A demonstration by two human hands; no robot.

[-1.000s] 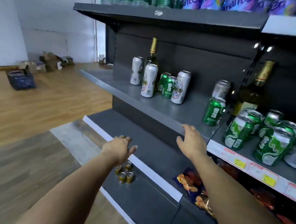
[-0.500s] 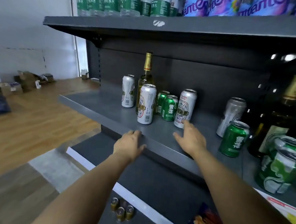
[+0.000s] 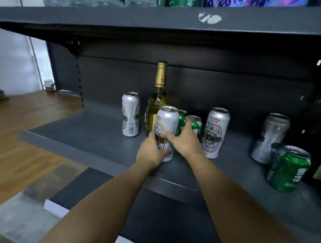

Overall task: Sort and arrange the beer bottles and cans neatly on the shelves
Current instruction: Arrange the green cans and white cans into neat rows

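Presently your left hand (image 3: pixel 152 150) grips the upright white can (image 3: pixel 165 129) just before the bottle (image 3: pixel 156 103), while your right hand (image 3: pixel 185 141), fingers curled, reaches past it onto the green can (image 3: pixel 195 124) immediately behind.
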